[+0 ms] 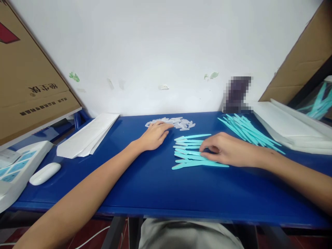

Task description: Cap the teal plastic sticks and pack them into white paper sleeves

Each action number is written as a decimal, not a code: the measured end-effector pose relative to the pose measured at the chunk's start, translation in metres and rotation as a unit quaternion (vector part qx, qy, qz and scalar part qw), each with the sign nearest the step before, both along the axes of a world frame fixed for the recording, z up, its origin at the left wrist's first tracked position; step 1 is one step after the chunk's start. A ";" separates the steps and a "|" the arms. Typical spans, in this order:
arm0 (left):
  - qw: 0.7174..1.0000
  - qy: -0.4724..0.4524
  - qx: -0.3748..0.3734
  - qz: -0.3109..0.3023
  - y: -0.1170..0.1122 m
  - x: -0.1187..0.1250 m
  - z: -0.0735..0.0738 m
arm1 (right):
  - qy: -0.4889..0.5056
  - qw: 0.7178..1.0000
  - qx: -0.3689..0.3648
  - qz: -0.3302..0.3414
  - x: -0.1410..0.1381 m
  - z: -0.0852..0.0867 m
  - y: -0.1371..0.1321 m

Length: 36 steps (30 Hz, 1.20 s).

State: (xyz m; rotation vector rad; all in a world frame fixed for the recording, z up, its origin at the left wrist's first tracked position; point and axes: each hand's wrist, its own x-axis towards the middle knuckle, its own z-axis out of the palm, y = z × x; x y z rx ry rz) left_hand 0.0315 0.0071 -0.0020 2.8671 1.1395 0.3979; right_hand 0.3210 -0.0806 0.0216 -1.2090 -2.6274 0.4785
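The left hand (154,135) is laid palm down on the table (155,183), loosely spread, with its fingertips touching the near edge of the white caps (178,122); nothing is seen grasped. The right hand (227,149) is curled over the right end of a row of sticks (188,154) laid side by side mid-table; whether one is pinched cannot be told. A loose stick pile (246,129) is seen behind it, and a mouse (45,173) far left.
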 end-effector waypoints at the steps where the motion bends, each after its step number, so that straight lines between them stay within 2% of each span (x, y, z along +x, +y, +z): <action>1: 1.000 0.008 0.013 -0.014 0.001 0.007 0.000 | -0.003 1.000 0.005 -0.005 -0.001 0.000 0.000; 5: 0.993 0.061 0.094 -0.024 0.014 0.037 0.006 | 0.000 1.000 0.021 0.010 0.000 0.001 0.001; 9: 0.984 0.106 0.137 -0.045 0.024 0.056 0.010 | 0.035 0.999 -0.009 0.030 0.006 0.005 0.002; 11: 0.980 0.113 0.153 -0.055 0.021 0.054 0.010 | 0.053 0.998 0.001 0.030 0.007 0.005 0.002; 14: 0.979 0.100 0.168 -0.060 0.006 0.036 0.006 | 0.049 0.998 0.045 0.023 0.006 0.003 0.002; 17: 0.986 0.070 0.136 -0.061 -0.012 0.009 0.005 | 0.037 0.996 0.081 -0.016 0.003 0.000 0.004; 20: 0.998 0.021 0.034 -0.055 -0.024 -0.012 0.009 | 0.038 0.996 0.079 -0.035 0.003 -0.002 0.006; 24: 0.992 -0.021 -0.109 -0.058 -0.030 -0.018 0.022 | 0.018 0.997 0.075 -0.005 0.008 -0.002 0.007; 27: 0.986 -0.023 -0.156 -0.053 -0.033 -0.015 0.030 | 0.000 0.997 0.074 0.006 0.010 -0.001 0.007; 31: 0.987 0.000 -0.150 -0.056 -0.035 -0.013 0.029 | -0.018 0.998 0.054 0.014 0.008 0.000 0.006; 36: 0.993 -0.012 -0.065 -0.096 -0.034 -0.009 0.017 | -0.029 0.997 0.065 0.017 0.008 -0.004 0.009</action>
